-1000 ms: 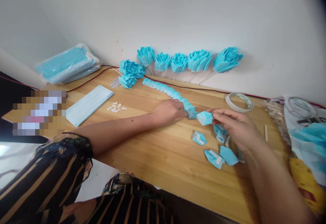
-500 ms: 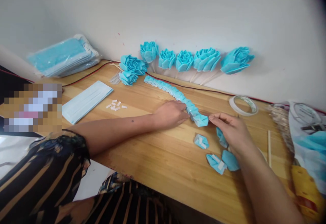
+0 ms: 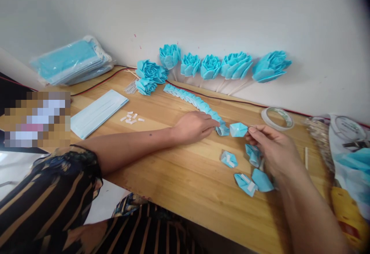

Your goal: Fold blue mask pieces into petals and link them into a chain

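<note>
A chain of overlapping folded blue pieces (image 3: pixel 196 101) runs diagonally over the wooden table. At its near end, my left hand (image 3: pixel 195 127) has its fingers pressed together on the last pieces. My right hand (image 3: pixel 267 140) pinches the right corner of a single folded blue piece (image 3: pixel 238 130), held just right of the chain and apart from it. Below lie more folded pieces: a small one with a white strip (image 3: pixel 229 159), a larger one with white strips (image 3: pixel 245 184), a plain one (image 3: pixel 262 180) and a curled one (image 3: pixel 253 155) by my right wrist.
Several blue fabric flowers on sticks (image 3: pixel 210 67) lean against the wall. A tape roll (image 3: pixel 277 118) lies behind my right hand. White scraps (image 3: pixel 132 118), a flat mask (image 3: pixel 100 114) and bagged masks (image 3: pixel 73 62) are at left. A yellow tool (image 3: pixel 347 215) sits at right.
My right hand has moved slightly right, taking the end piece away from the chain. My left hand's fingers have shifted a little right along the chain.
</note>
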Available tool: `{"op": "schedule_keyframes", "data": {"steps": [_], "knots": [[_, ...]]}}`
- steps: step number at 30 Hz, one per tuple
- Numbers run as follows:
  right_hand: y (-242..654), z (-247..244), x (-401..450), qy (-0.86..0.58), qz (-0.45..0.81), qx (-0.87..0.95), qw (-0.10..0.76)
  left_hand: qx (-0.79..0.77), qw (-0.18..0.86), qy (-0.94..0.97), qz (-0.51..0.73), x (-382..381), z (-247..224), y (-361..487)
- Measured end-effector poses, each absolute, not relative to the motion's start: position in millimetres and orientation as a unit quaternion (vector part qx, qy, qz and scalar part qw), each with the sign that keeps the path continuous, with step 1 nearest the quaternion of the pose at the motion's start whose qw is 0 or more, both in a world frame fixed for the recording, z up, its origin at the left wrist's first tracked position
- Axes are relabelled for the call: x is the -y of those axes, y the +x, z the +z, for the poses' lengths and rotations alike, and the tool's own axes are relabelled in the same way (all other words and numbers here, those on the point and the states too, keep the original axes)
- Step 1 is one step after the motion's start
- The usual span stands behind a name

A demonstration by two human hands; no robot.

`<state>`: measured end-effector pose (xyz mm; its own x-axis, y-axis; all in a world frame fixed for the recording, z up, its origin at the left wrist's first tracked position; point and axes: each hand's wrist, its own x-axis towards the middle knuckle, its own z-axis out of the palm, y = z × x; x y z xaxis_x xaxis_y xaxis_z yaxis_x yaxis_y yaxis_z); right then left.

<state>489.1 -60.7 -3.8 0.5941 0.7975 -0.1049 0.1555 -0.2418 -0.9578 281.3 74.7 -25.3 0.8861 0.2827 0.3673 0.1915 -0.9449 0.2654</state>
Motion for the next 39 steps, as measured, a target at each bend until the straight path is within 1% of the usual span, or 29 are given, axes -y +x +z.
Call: {"op": "schedule_keyframes", "data": {"steps": [4,10,15,20,25,32,39], "knots": [[490.8,-2.2,60.8,-0.732,0.324,0.316,0.509,-0.102,0.073,0.976,0.178,-76.8,-32.6,282.9],[488.1,5.9,61.6,-0.754,0.355,0.323,0.449,-0.114,0.037,0.979,0.164,-75.8,-35.0,283.9],[481.5,5.4,61.0,-0.763,0.352,0.309,0.446,-0.115,0.035,0.980,0.156,-73.7,-31.5,284.1],[480.6,-0.3,59.5,-0.770,0.324,0.349,0.424,-0.119,0.034,0.981,0.147,-73.5,-30.2,284.3],[479.9,-4.3,58.6,-0.767,0.309,0.362,0.430,-0.117,0.036,0.980,0.154,-73.7,-31.5,284.5],[475.5,-7.6,56.7,-0.782,0.282,0.334,0.444,-0.110,0.030,0.979,0.169,-75.2,-34.0,284.1],[475.2,-14.7,57.3,-0.801,0.231,0.379,0.401,-0.112,0.040,0.979,0.168,-74.0,-32.0,283.9]]}}
